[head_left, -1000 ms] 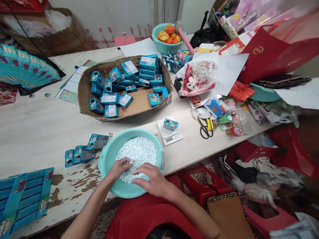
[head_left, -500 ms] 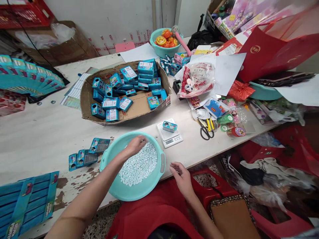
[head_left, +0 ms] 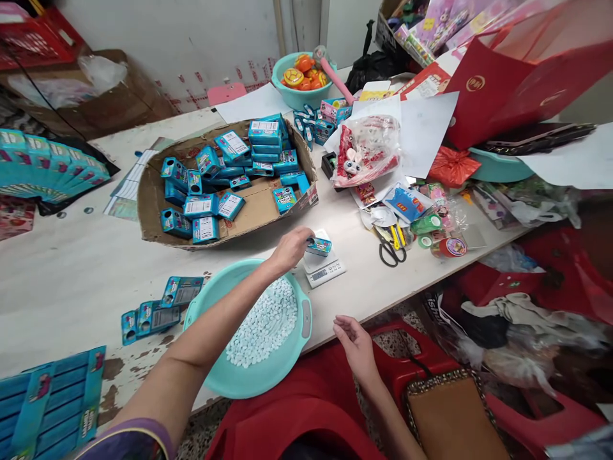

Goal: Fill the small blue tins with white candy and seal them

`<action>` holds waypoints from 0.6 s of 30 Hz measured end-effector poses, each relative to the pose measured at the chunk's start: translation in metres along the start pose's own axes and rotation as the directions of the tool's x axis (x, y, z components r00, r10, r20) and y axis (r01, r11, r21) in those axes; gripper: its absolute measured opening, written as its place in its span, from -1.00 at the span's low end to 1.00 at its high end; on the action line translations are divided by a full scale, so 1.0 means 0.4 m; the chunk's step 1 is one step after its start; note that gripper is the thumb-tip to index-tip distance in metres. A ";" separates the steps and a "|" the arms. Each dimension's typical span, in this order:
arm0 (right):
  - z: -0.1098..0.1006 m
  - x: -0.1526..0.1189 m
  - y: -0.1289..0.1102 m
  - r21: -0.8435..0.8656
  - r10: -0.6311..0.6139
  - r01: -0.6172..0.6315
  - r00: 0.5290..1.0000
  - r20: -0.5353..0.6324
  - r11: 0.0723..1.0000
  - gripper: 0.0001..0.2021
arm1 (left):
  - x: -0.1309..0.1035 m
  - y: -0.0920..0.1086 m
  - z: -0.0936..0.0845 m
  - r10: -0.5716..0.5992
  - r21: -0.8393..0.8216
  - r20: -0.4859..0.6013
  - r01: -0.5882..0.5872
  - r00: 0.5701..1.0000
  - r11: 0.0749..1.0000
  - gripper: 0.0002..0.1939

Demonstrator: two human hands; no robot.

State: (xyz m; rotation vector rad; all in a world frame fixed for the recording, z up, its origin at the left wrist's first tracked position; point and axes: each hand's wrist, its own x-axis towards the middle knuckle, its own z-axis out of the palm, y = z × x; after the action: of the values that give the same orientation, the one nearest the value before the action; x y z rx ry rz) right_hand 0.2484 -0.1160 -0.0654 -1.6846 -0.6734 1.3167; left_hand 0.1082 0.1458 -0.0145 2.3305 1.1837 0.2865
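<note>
My left hand (head_left: 292,248) reaches over the basin, its fingertips pinched at the left end of a small blue box (head_left: 319,247). Whatever those fingers hold is hidden. The box lies on the pan of a white digital scale (head_left: 326,273). Below my left forearm is the turquoise basin (head_left: 253,381), holding many small pale-blue candy-like pieces (head_left: 268,326). My right hand (head_left: 355,348) hovers off the table's front edge, right of the basin, fingers loosely bent and thumb apart, with nothing in it.
A cut-down cardboard box (head_left: 253,231) full of blue boxes stands behind the basin. Flat blue boxes (head_left: 179,292) lie to its left. Scissors (head_left: 391,252), tape rolls (head_left: 426,223) and packets lie right of the scale. A red stool (head_left: 407,335) stands at the right.
My left hand has moved from above the pieces in the basin, forward and right, to the box on the scale. The view has shifted slightly; my right hand stays about where it was.
</note>
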 end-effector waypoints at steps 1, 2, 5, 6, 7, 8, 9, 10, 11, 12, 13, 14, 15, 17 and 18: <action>-0.003 0.001 0.001 0.003 0.002 -0.002 1.000 -0.010 1.000 -0.68 | -0.018 -0.009 -0.011 -0.021 -0.004 -0.032 0.021 0.999 1.000 -0.76; -0.006 0.002 0.001 0.008 0.002 -0.002 1.000 -0.020 1.000 -0.68 | -0.047 -0.022 -0.023 -0.066 0.011 -0.061 0.067 0.996 0.998 -0.77; -0.016 0.004 -0.001 0.034 0.002 0.000 0.998 -0.057 0.999 -0.66 | -0.203 -0.088 -0.042 -0.334 0.194 -0.072 0.342 0.940 0.920 -0.73; -0.019 0.004 -0.002 0.042 0.004 -0.001 0.998 -0.070 0.999 -0.66 | -0.275 -0.114 -0.037 -0.449 0.298 -0.020 0.434 0.893 0.850 -0.70; -0.022 0.004 -0.002 0.046 0.008 -0.005 0.997 -0.080 0.999 -0.66 | -0.351 -0.139 -0.026 -0.552 0.391 0.066 0.487 0.831 0.780 -0.68; -0.023 0.004 -0.003 0.045 0.014 -0.010 0.996 -0.089 0.999 -0.66 | -0.427 -0.159 -0.007 -0.648 0.463 0.165 0.522 0.744 0.717 -0.68; -0.023 0.004 -0.003 0.041 0.020 -0.017 0.995 -0.094 0.999 -0.65 | -0.499 -0.172 0.017 -0.714 0.500 0.280 0.537 0.642 0.679 -0.69; -0.021 0.004 -0.004 0.037 0.026 -0.023 0.995 -0.096 0.999 -0.66 | -0.562 -0.178 0.045 -0.703 0.493 0.395 0.509 0.592 0.706 -0.70; -0.018 0.004 -0.004 0.033 0.031 -0.028 0.995 -0.093 0.999 -0.66 | -0.613 -0.176 0.073 -0.676 0.470 0.435 0.490 0.595 0.734 -0.72; -0.013 0.005 -0.004 0.031 0.034 -0.031 0.996 -0.087 0.999 -0.66 | -0.650 -0.167 0.098 -0.645 0.424 0.481 0.486 0.594 0.764 -0.74; -0.007 0.005 -0.003 0.029 0.035 -0.033 0.996 -0.080 0.999 -0.66 | -0.674 -0.155 0.119 -0.606 0.360 0.502 0.488 0.617 0.795 -0.76; -0.001 0.006 -0.003 0.027 0.035 -0.033 0.997 -0.071 0.999 -0.66 | -0.685 -0.142 0.132 -0.577 0.288 0.503 0.505 0.644 0.814 -0.79; 0.006 0.006 -0.002 0.025 0.034 -0.033 0.998 -0.061 0.999 -0.66 | -0.686 -0.131 0.139 -0.553 0.198 0.499 0.534 0.667 0.822 -0.82; 0.016 0.007 0.000 0.016 0.029 -0.028 0.999 -0.036 0.999 -0.66 | -0.673 -0.119 0.134 -0.513 -0.052 0.492 0.612 0.703 0.789 -0.89; 0.019 0.007 0.001 0.012 0.026 -0.025 0.999 -0.026 1.000 -0.66 | -0.663 -0.121 0.126 -0.502 -0.199 0.500 0.658 0.706 0.727 -0.88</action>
State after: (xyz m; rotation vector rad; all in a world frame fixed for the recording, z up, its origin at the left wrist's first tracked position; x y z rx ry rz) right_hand 0.2419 -0.1117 -0.0677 -1.7035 -0.6298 1.3118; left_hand -0.0635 -0.0598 -0.0721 1.4715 1.4326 -0.2077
